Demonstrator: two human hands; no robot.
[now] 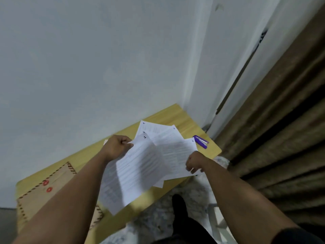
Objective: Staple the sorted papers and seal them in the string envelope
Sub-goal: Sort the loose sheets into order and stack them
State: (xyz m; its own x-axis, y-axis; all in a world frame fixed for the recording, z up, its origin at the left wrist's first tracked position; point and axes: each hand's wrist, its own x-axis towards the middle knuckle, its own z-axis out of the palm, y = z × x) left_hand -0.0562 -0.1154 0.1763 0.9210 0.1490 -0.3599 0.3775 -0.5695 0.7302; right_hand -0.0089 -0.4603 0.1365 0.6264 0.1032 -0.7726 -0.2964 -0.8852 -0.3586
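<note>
Several white printed sheets lie fanned on the small yellow table (168,113), each with a handwritten number in a corner. My left hand (117,147) pinches the top corner of the sheet marked 1 (137,169), which is lifted and bends over the table's front edge. My right hand (195,163) grips the lower right edge of the sheet marked 2 (177,155). A purple stapler (201,141) rests on the table to the right of the papers, untouched. The brown string envelope (44,187) with two red discs lies at the left, partly under my left forearm.
The table stands against a white wall (88,67), in a corner. A brown curtain (281,129) hangs at the right. Below the table's front edge show a speckled floor (158,221) and my dark-clad leg and foot (179,208).
</note>
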